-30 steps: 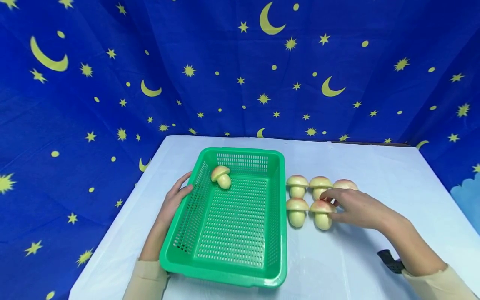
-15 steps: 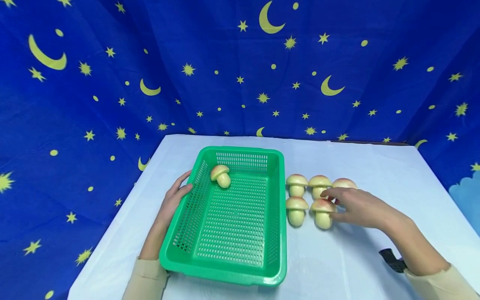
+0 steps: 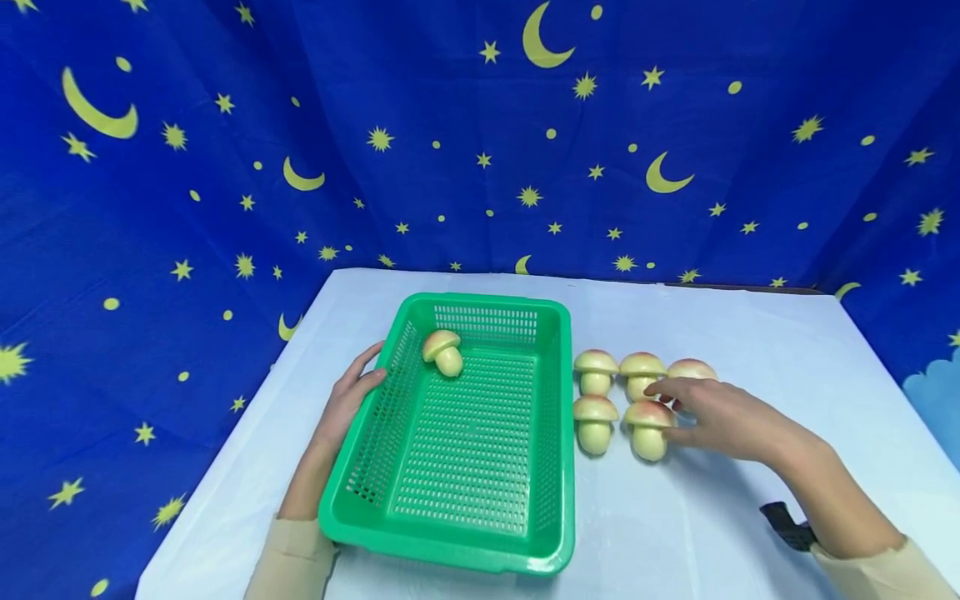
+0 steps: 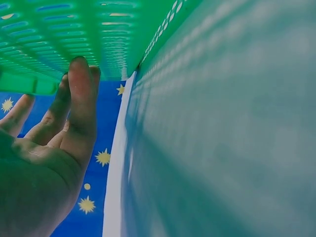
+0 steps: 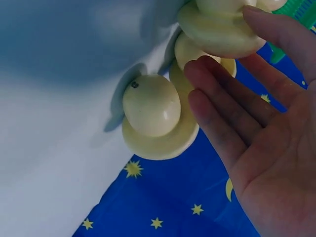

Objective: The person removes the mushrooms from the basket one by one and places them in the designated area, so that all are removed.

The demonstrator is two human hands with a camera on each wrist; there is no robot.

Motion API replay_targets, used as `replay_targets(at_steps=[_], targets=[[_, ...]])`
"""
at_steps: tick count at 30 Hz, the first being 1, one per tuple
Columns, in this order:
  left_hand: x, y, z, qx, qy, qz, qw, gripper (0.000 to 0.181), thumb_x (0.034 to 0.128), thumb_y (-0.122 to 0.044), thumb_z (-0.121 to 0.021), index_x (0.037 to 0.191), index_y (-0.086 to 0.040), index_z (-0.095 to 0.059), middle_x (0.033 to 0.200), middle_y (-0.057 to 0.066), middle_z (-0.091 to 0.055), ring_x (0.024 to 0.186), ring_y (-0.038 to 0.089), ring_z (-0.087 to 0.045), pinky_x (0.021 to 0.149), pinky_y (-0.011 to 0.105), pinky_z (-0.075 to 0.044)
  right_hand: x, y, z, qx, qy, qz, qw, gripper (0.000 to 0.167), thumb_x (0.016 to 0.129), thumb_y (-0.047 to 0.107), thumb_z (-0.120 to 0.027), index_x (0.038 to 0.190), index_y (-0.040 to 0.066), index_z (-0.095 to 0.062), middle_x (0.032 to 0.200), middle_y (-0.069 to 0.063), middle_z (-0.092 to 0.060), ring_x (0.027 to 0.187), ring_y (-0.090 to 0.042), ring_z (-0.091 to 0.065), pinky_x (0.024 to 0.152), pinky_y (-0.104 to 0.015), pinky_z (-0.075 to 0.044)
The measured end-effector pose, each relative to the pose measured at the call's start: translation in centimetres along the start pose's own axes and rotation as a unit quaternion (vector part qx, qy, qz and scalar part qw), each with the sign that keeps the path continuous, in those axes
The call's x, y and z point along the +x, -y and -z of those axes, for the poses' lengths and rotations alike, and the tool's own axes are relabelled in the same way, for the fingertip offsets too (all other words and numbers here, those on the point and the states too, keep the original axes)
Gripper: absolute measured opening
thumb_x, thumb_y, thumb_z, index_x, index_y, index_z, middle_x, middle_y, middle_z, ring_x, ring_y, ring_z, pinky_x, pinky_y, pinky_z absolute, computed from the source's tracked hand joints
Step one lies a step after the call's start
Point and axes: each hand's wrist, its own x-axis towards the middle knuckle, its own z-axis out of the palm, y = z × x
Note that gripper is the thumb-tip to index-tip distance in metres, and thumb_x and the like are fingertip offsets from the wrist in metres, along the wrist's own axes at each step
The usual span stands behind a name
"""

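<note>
In the head view, a green plastic basket (image 3: 450, 546) stands on the white table, with one toy mushroom (image 3: 448, 357) lying in its far left corner. My left hand (image 3: 351, 406) rests against the basket's outer left side. The left wrist view has its fairly straight fingers (image 4: 81, 91) touching the slotted wall. Right of the basket, my right hand (image 3: 723, 419) pinches the front-row mushroom (image 3: 649, 437) between thumb and index finger. From the right wrist view, the thumb lies at this mushroom's (image 5: 222, 32) stem, while the other fingers stretch past it.
Beside the pinched mushroom lies another front-row mushroom (image 3: 595, 425). Behind them are a left mushroom (image 3: 596, 373), a middle mushroom (image 3: 642, 371) and a right mushroom (image 3: 692, 369), partly hidden by my hand. A blue star-patterned curtain (image 3: 465, 100) surrounds the table (image 3: 765, 333).
The pinched mushroom has shifted slightly to the right with my right hand, away from its front-row neighbour. My left hand and the basket stay as they were.
</note>
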Motion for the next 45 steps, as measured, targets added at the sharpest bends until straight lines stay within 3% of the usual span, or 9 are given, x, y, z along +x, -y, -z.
replay_targets(at_steps=[13,24,33,45], targets=[[0.0,-0.3,-0.1,-0.002,-0.006,0.002,1.0,0.054,0.0994,-0.044,-0.05,0.149,-0.031,-0.035,0.134,0.016,-0.051,0.099,0.024,-0.061,0.079,0.035,-0.053,0.1,1.0,1.8,0.016,-0.01,-0.002,0.9998,0.049,0.085,0.035,-0.074,0.126,0.012,-0.061,0.108,0.0,-0.062,0.099,-0.017,-0.057,0.08,-0.042,-0.05],[0.1,-0.1,-0.1,0.001,-0.007,0.005,1.0,0.055,0.099,-0.044,-0.051,0.15,-0.03,-0.035,0.138,0.013,-0.047,0.1,0.023,-0.061,0.081,0.034,-0.052,0.7,1.5,2.1,0.008,-0.05,-0.004,0.9987,0.055,0.083,0.043,-0.074,0.129,0.016,-0.06,0.106,0.002,-0.065,0.092,-0.017,-0.06,0.077,-0.043,-0.051],[-0.1,0.0,0.0,-0.003,-0.014,0.006,0.9999,0.054,0.0996,-0.04,-0.051,0.15,-0.028,-0.036,0.138,0.013,-0.048,0.096,0.021,-0.062,0.079,0.033,-0.052,2.3,2.5,2.5,0.012,-0.092,0.055,0.9942,0.041,0.088,0.031,-0.071,0.125,0.017,-0.062,0.111,-0.001,-0.066,0.098,-0.019,-0.063,0.083,-0.047,-0.051],[0.1,-0.1,-0.1,-0.005,-0.014,0.005,0.9999,0.054,0.0991,-0.04,-0.053,0.149,-0.029,-0.037,0.138,0.013,-0.049,0.099,0.021,-0.061,0.08,0.033,-0.052,2.8,2.8,1.8,-0.009,-0.146,0.078,0.9861,0.03,0.09,0.023,-0.069,0.117,0.012,-0.065,0.114,-0.005,-0.065,0.102,-0.024,-0.062,0.084,-0.049,-0.05]])
